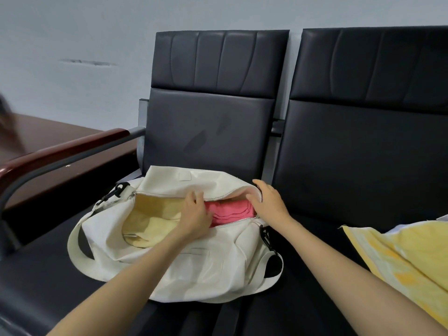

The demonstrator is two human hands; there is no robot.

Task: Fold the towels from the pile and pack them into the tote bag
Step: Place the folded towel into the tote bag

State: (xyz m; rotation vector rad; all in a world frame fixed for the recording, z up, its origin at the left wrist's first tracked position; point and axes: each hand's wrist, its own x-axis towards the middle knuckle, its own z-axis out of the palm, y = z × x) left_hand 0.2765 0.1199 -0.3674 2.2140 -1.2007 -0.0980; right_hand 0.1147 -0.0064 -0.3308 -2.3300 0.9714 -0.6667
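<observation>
Tote bag (194,260): cream canvas, lying on the seat of the left black padded chair (211,132), zip mouth open toward the camera. A small blank patch sits on the upper flap; no brand, label or writing can be read anywhere. Black clips hold a cream strap (74,241) at both ends.

Inside the bag: pale yellow towel (150,219) on the left, folded pink towel (232,210) on the right, the two side by side.

Left hand (195,218): grip laid flat, fingers extended, pressing on the left edge of the pink towel; not closed on anything.

Right hand (270,202): grip curled over the right end of the bag's mouth by the zip, fingers on the rim and the pink towel; whether it pinches the fabric, cannot tell.

Yellow patterned towel (400,260) lies loose on the right chair (363,146).

Surroundings: reddish-brown wooden armrest (60,151) on a grey metal frame, dark wooden counter (48,132) behind it, pale grey wall (72,32).
</observation>
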